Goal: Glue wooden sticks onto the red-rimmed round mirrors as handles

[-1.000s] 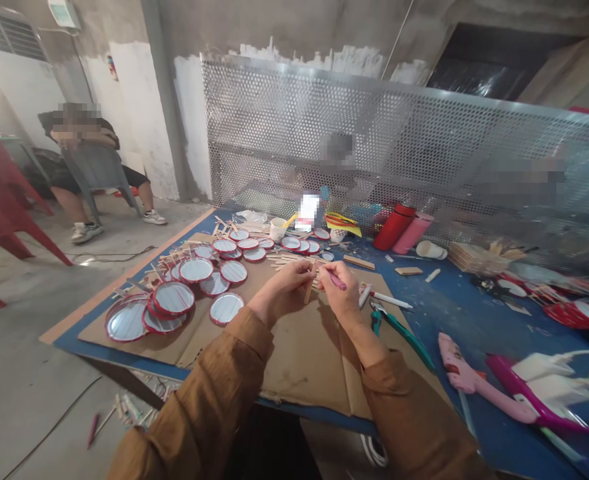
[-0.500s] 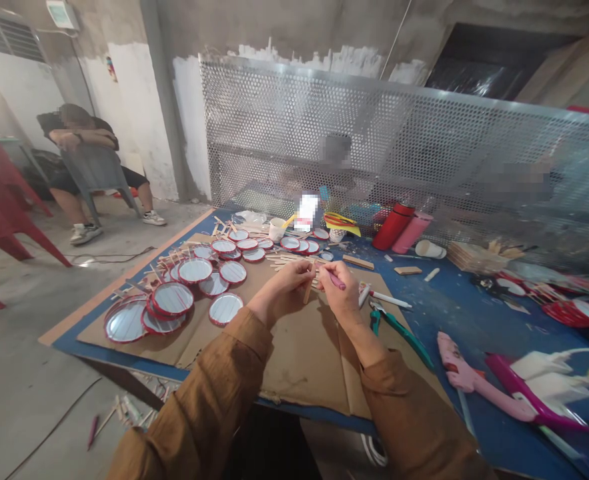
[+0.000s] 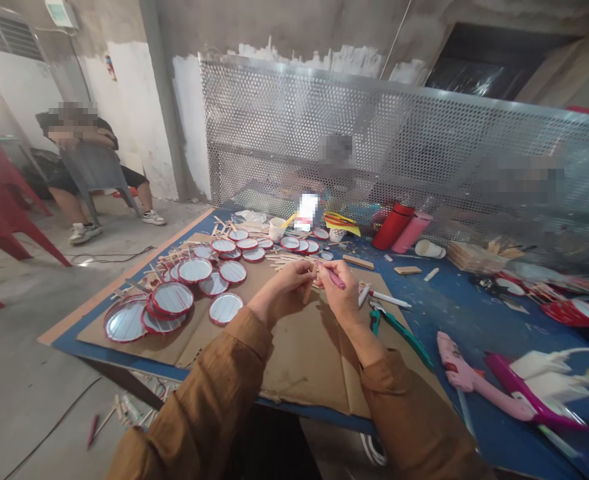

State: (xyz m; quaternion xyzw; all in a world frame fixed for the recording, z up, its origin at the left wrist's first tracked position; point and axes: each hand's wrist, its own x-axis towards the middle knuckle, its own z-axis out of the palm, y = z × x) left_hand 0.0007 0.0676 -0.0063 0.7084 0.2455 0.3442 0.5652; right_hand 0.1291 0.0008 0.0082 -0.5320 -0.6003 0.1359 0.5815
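Observation:
My left hand [image 3: 291, 283] is closed on a flat wooden craft stick [image 3: 307, 292], which hangs down from the fingertips above the cardboard. A purple-pink pen-like tool [image 3: 335, 278] sits in the closed fingers of my right hand [image 3: 341, 290]. Its tip meets the left fingertips, where the contact is too small to make out. More wooden sticks [image 3: 285, 260] lie just behind my hands. To the left, several round mirrors [image 3: 173, 298] with red rims lie piled on the cardboard sheet [image 3: 304, 373], some with sticks attached.
Teal-handled pliers [image 3: 407, 335] and a white pen-like stick [image 3: 390, 299] lie right of my hand. Farther right are a pink glue gun [image 3: 479, 380] and a purple power strip [image 3: 534, 397]. A red bottle [image 3: 394, 225] leans by the perforated metal screen [image 3: 284, 127]. A person sits at far left.
My hands and the things they hold stay almost in place. The seated person's head and a person behind the screen have shifted slightly.

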